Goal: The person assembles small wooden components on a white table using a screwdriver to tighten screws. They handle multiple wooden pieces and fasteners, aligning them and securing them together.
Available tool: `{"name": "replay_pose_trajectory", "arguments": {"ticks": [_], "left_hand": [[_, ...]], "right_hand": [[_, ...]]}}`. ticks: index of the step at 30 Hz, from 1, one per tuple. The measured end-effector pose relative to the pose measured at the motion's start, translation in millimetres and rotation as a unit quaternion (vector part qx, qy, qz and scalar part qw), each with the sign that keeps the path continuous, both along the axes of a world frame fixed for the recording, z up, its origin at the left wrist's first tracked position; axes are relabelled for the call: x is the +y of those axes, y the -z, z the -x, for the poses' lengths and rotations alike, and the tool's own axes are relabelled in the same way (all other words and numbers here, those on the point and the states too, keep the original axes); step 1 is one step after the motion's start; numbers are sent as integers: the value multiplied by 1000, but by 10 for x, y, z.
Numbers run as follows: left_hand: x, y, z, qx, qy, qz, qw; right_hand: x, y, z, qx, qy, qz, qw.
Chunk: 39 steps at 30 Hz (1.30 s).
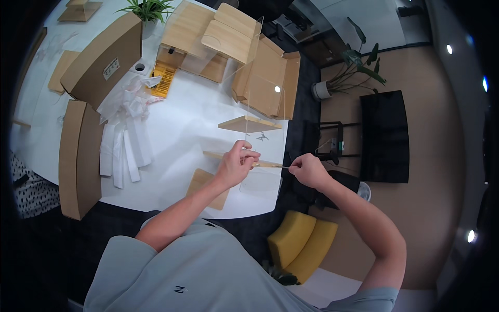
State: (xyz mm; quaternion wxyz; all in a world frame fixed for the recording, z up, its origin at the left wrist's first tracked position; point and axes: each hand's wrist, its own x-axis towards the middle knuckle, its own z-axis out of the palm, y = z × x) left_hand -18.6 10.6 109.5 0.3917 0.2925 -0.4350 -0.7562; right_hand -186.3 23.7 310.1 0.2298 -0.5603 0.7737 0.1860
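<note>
My left hand (238, 165) is closed with its fingertips at the edge of a thin wooden board (267, 165) and a clear panel. Off the board's right end, my right hand (309, 170) pinches a thin rod (285, 167), which points toward the board; its exact kind is too small to tell. A second wooden board (249, 124) stands farther off, beside the see-through panel (265, 99). Small dark metal pieces (262, 136) lie between the two boards. Nearer my body, a flat wooden board (201, 186) rests on the white table, partly behind my left forearm.
An opened cardboard box (80, 151) and white packing strips (125, 148) occupy the table's left side. Toward the back are a wood-and-clear shelf unit (189, 34), a yellow tool case (163, 80) and a potted plant (148, 13). Another open carton (270, 78) sits at the far right edge.
</note>
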Motion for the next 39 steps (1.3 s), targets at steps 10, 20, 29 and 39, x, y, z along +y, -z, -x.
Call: {"name": "replay_pose_trajectory", "arguments": {"ticks": [10,20,29,39], "left_hand": [[-2,-7,-7,5,0,-4,1000],[35,23,-12,-4,-7,7,1000],[17,39,-2,-3,-4,4,1000],[30,33,5,3,-15,10,1000]], "right_hand": [[152,-122,19,113,-451,-62,883],[-50,74,147,-169,338,-81,922],[153,-43,83,90,-521,-23,849],[-25,101,135,-181,363,-63,912]]}}
